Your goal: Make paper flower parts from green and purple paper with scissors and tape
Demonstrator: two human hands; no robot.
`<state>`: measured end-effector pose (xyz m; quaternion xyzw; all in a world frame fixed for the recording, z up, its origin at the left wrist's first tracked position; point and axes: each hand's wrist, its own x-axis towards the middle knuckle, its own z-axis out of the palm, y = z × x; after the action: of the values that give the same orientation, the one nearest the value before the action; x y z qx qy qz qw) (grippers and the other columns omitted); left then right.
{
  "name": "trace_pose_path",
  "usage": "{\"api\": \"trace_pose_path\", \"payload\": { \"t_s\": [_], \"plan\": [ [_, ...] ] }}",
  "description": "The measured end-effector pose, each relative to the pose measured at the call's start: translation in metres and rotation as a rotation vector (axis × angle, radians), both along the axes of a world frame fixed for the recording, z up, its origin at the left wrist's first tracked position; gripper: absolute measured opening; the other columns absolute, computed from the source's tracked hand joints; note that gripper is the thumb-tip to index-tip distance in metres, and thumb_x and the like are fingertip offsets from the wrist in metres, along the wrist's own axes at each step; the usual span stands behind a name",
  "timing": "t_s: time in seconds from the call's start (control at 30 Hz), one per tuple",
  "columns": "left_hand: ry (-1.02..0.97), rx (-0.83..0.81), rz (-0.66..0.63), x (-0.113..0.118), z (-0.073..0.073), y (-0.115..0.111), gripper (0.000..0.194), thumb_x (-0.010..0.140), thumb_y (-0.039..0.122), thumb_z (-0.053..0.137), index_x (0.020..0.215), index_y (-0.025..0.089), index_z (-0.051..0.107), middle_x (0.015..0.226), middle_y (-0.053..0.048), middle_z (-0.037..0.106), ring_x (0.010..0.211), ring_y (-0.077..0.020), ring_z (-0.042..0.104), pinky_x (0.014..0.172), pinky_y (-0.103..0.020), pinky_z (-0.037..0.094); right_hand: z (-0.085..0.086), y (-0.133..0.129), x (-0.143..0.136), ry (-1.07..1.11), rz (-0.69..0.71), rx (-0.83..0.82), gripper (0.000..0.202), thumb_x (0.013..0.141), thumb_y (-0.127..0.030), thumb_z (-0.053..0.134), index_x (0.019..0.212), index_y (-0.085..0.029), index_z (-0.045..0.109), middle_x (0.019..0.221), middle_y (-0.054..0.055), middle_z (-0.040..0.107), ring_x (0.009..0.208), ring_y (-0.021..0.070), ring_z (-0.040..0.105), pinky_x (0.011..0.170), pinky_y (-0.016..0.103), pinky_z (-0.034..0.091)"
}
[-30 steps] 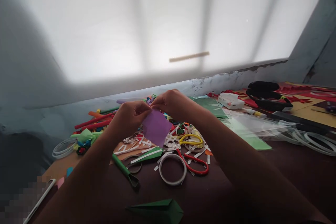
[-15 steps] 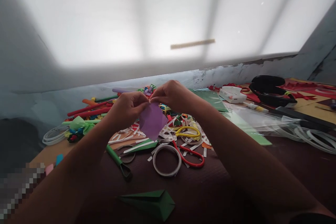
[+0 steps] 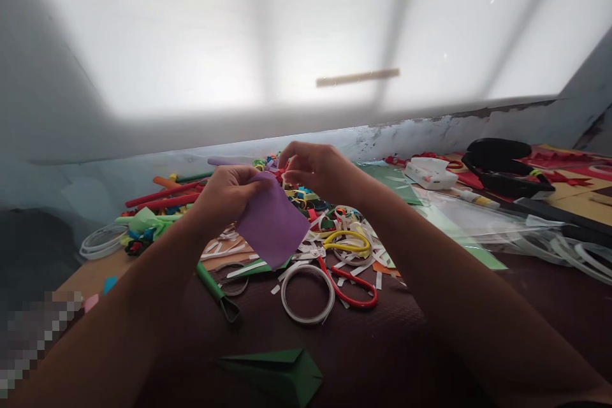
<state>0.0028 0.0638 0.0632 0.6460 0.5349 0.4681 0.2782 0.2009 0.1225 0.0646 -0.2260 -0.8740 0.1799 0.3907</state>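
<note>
A square of purple paper (image 3: 273, 226) hangs corner-down above the table, its top corner pinched by my left hand (image 3: 229, 191). Just to the right of that corner, my right hand (image 3: 313, 169) is raised with thumb and forefinger apart, holding nothing. Below the paper are a roll of white tape (image 3: 307, 294) and scissors with red and yellow handles (image 3: 354, 287). A folded green paper piece (image 3: 287, 373) lies nearest to me. To the left of the tape is a green rolled paper tube (image 3: 213, 287).
White paper strips (image 3: 222, 248) and colourful scraps cover the middle. Red paper rolls (image 3: 165, 197) lie at the back left. Toward the right are a white box (image 3: 430, 173), an open black case (image 3: 507, 169), a glue tube (image 3: 478, 198) and clear plastic (image 3: 459, 220).
My right hand has let go of the purple paper and opened slightly away from it. The paper now shows as a wider, flat square in my left hand.
</note>
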Motion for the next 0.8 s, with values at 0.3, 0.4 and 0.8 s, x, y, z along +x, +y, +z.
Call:
{"api": "trace_pose_path", "payload": {
  "t_s": [0.3, 0.4, 0.8],
  "plan": [
    [0.054, -0.041, -0.041, 0.005, -0.005, -0.001, 0.025, 0.065, 0.039, 0.076, 0.068, 0.014, 0.074, 0.055, 0.001, 0.06, 0.048, -0.0097, 0.047, 0.046, -0.022, 0.034, 0.001, -0.005, -0.006, 0.012, -0.017, 0.072, 0.017, 0.09, -0.03, 0.067, 0.094, -0.02, 0.081, 0.09, 0.004, 0.076, 0.079, 0.0151, 0.064, 0.072, 0.027, 0.044],
    [0.076, -0.031, -0.059, 0.006, -0.005, -0.003, 0.027, 0.065, 0.041, 0.077, 0.064, 0.014, 0.072, 0.049, 0.003, 0.052, 0.046, -0.008, 0.041, 0.044, -0.021, 0.028, 0.001, -0.009, -0.011, 0.023, 0.039, 0.044, 0.01, 0.083, -0.02, 0.073, 0.087, -0.021, 0.082, 0.082, 0.001, 0.075, 0.076, 0.0138, 0.064, 0.072, 0.026, 0.045],
    [0.195, -0.004, -0.061, 0.005, -0.009, -0.001, 0.029, 0.074, 0.041, 0.071, 0.062, 0.014, 0.07, 0.049, 0.002, 0.053, 0.044, -0.0092, 0.042, 0.043, -0.023, 0.031, -0.003, -0.005, -0.01, -0.059, -0.04, 0.046, 0.014, 0.086, -0.02, 0.069, 0.085, -0.016, 0.081, 0.081, 0.003, 0.076, 0.075, 0.0144, 0.064, 0.071, 0.027, 0.044]
  ]
}}
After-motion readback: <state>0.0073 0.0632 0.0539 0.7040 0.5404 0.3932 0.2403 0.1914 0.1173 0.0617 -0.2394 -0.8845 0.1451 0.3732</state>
